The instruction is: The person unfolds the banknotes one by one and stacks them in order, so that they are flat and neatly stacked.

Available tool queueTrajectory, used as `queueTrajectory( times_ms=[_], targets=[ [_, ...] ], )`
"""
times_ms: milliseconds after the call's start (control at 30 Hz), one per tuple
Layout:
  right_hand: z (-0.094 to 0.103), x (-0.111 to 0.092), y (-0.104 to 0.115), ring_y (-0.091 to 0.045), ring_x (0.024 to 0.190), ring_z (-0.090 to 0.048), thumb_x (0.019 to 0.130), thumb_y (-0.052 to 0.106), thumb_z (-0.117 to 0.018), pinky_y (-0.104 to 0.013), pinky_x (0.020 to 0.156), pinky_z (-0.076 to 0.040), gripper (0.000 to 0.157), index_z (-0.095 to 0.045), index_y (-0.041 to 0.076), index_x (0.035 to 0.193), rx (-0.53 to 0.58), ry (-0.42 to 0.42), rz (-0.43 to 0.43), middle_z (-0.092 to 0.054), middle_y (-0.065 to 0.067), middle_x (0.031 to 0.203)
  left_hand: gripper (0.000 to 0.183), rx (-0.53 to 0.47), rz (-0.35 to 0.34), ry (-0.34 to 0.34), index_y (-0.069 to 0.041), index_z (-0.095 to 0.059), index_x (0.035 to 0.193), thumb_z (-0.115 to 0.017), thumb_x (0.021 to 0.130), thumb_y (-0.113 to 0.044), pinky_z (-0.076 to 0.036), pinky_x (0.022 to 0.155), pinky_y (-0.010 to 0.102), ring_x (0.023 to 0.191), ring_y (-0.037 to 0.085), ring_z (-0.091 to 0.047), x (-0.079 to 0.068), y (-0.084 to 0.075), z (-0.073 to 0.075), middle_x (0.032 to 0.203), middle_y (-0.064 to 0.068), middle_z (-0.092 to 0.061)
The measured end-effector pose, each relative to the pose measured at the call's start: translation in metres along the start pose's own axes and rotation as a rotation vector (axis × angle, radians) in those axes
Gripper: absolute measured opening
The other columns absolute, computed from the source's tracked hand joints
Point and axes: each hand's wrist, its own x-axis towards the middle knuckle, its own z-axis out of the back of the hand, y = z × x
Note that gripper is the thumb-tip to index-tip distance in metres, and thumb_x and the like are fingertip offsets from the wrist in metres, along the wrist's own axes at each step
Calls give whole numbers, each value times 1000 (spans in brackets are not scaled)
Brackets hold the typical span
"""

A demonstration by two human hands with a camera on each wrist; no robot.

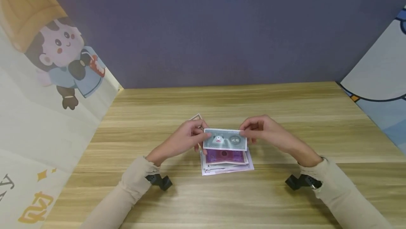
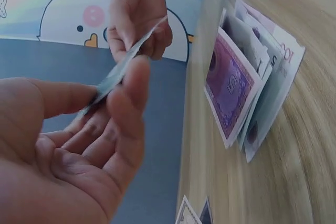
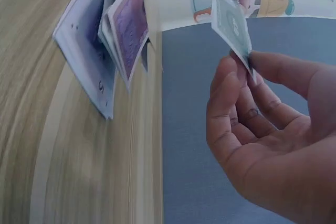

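A grey-green play banknote (image 1: 225, 139) with a white cartoon face is stretched between both hands above the table. My left hand (image 1: 187, 136) pinches its left end between thumb and fingers. At the other end my right hand (image 1: 269, 132) pinches the upper corner, as the right wrist view shows with the banknote (image 3: 231, 22) edge near the thumb tip. Below it lies a loose stack of banknotes, a purple one (image 1: 224, 156) on top and a larger pale one (image 1: 228, 172) at the bottom. In the left wrist view the purple banknote (image 2: 231, 85) shows a 5.
Another banknote (image 1: 197, 116) pokes out behind my left hand. The wood-grain table (image 1: 152, 105) ends at a dark blue-grey panel (image 1: 222, 31). A white wall (image 1: 38, 123) with cartoon prints stands left, another printed panel (image 1: 377, 70) right. Each wrist carries a black camera (image 1: 161, 182).
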Motion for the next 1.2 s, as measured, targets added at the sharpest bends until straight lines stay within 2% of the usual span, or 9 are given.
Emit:
queueTrajectory(
  times_ms=[133, 267, 333, 467, 567, 700, 833, 1000, 1200],
  targets=[
    [-3, 3, -4, -32, 73, -64, 94, 15, -69, -38, 65, -58, 17, -69, 1, 103, -50, 5, -9, -67, -14, 88, 11, 75, 30, 4, 1, -60, 102, -59, 100, -10, -55, 54, 54, 63, 44, -67, 2, 7, -1, 69, 20, -64],
    [-6, 6, -8, -29, 73, -66, 93, 13, -70, -37, 63, -58, 16, -69, 0, 101, -88, 8, -5, -69, -13, 86, 9, 192, 53, -9, -2, -61, 99, -59, 100, -11, -54, 47, 39, 58, 38, -65, 3, 9, -4, 68, 16, -64],
    [-8, 7, -10, -29, 70, -66, 93, 12, -70, -35, 59, -57, 16, -69, -1, 101, -97, 17, -4, -69, -12, 84, 9, 241, 63, -12, -3, -62, 98, -60, 100, -12, -50, 43, 30, 55, 34, -64, 3, 10, -5, 65, 13, -63],
    [-11, 8, -15, -31, 65, -65, 93, 11, -69, -32, 50, -53, 16, -68, -1, 103, -120, 45, -14, -68, -12, 80, 8, 282, 71, 3, -5, -63, 96, -61, 99, -12, -41, 41, 21, 52, 31, -62, 3, 15, -7, 63, 12, -62],
    [-13, 9, -19, -29, 63, -64, 94, 11, -68, -30, 48, -50, 17, -67, -1, 106, -137, 66, -27, -67, -11, 79, 10, 294, 88, 40, -5, -63, 96, -61, 100, -13, -37, 40, 21, 49, 30, -61, 3, 20, -9, 62, 12, -64],
    [-17, 11, -26, -25, 61, -63, 93, 11, -69, -28, 47, -49, 18, -67, -1, 106, -152, 87, -38, -68, -9, 77, 10, 268, 138, 108, -5, -61, 103, -59, 101, -14, -48, 41, 29, 47, 29, -61, 3, 24, -12, 63, 13, -66],
    [-20, 11, -31, -22, 59, -62, 92, 12, -71, -28, 45, -49, 15, -69, 2, 103, -196, 87, -25, -67, -7, 74, 10, 251, 148, 129, -4, -58, 107, -58, 101, -12, -52, 43, 37, 46, 28, -60, 1, 25, -14, 63, 14, -65],
    [-21, 10, -32, -21, 60, -61, 91, 11, -72, -26, 46, -48, 11, -73, 7, 100, -277, 68, 16, -69, -3, 78, 8, 301, 129, 126, -5, -59, 106, -59, 101, -11, -47, 39, 29, 45, 27, -58, 0, 25, -16, 63, 13, -65],
    [-21, 7, -28, -23, 67, -64, 91, 6, -69, -27, 53, -53, 11, -74, 6, 101, -312, 52, 21, -71, -4, 88, 9, 321, 131, 124, -7, -60, 106, -59, 101, -13, -40, 38, 23, 43, 24, -55, 0, 23, -17, 63, 15, -65]
  ],
)
